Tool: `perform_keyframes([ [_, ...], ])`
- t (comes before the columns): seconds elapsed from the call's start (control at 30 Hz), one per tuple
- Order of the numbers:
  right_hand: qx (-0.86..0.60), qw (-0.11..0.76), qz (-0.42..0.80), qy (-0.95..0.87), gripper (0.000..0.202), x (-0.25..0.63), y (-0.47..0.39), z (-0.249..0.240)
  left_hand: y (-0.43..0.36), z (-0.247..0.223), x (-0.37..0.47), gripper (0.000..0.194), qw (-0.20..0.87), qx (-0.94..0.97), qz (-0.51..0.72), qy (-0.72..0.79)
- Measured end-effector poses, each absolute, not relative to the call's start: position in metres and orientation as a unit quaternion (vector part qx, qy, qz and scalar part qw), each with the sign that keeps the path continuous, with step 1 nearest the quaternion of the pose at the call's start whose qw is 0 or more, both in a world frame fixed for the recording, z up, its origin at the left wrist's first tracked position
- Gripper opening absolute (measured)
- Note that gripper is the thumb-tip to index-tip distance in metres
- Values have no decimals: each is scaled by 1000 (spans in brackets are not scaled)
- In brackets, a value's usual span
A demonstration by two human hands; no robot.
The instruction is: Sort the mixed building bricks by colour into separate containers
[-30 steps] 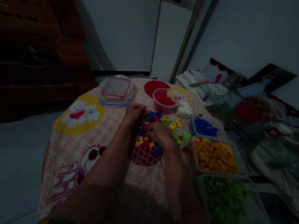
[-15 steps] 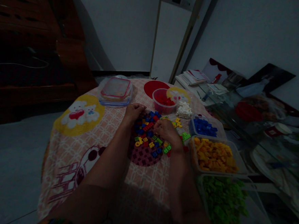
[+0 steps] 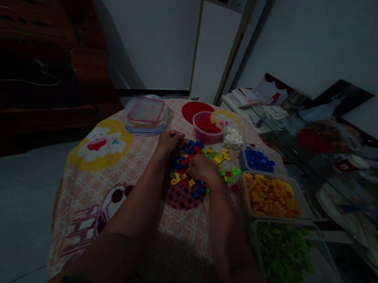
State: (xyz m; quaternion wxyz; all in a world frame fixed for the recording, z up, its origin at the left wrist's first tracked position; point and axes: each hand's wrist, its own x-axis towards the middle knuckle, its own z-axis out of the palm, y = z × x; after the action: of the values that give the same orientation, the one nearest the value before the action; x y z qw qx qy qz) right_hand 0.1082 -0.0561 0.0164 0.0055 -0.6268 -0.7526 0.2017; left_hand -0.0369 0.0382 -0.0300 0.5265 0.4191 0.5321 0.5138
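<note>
Left hand [image 3: 169, 142] and right hand [image 3: 203, 168] at mixed toy bricks [image 3: 184, 160] on patterned tablecloth [image 3: 145, 155], fingers curled, grasp unclear.

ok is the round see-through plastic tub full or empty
Neither: the round see-through plastic tub holds small red plastic bricks, with bare wall above them.
</note>
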Motion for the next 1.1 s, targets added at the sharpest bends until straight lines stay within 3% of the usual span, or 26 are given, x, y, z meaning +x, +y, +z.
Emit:
perform_keyframes([
  [0.17,-622,97,207,-748,10,120,-51,10,38,-31,-38,12,525,423,517,528],
  [0.3,-663,268,235,-659,12,141,-42,4,38,-31,-38,11,525,424,515,528],
  [0.43,-704,446,240,-497,28,169,-35,2,37,-30,-37,11,527,425,515,526],
  [0.57,-715,591,147,-343,41,203,-36,4,37,-29,-37,10,527,425,512,529],
  [0.67,-708,644,69,-281,57,223,-42,7,37,-30,-37,11,526,425,514,527],
  [0.77,-712,636,74,-288,61,228,-44,9,38,-30,-36,11,525,427,516,526],
  [0.9,-715,559,196,-371,41,215,-43,9,38,-31,-36,11,526,425,513,529],
  [1.0,-716,426,284,-475,25,202,-44,9,39,-31,-37,11,527,425,510,531],
  [1.1,-715,262,271,-589,11,195,-47,11,39,-32,-38,12,526,428,512,528],
])
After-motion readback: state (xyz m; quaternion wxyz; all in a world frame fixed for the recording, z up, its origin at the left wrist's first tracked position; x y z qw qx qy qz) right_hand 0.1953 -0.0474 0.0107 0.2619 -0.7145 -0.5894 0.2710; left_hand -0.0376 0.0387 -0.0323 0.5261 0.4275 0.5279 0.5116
